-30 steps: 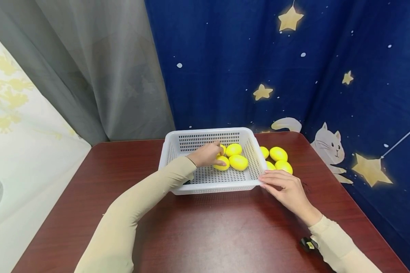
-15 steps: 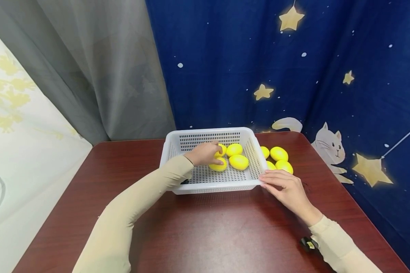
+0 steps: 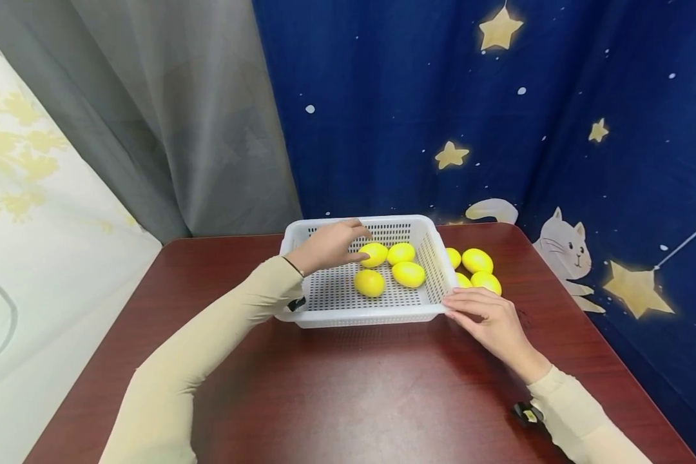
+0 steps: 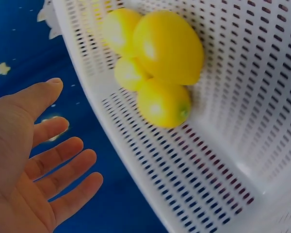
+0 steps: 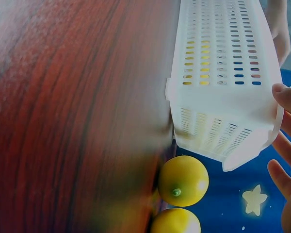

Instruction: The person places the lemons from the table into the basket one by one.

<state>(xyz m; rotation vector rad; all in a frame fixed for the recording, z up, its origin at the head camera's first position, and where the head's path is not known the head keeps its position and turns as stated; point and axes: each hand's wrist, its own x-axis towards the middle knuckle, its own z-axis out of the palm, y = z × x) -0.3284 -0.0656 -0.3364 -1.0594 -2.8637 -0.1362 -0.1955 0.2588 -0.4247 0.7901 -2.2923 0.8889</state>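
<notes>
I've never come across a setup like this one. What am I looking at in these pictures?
There's no machine here, only a person's two bare hands. A head camera looks forward and down; a camera on each wrist gives the closer views. On the table stands a white basket with four lemons inside; more lemons lie beside it, on the right. The left hand is over the basket, open and holding nothing. The right hand holds the basket's near right corner.
</notes>
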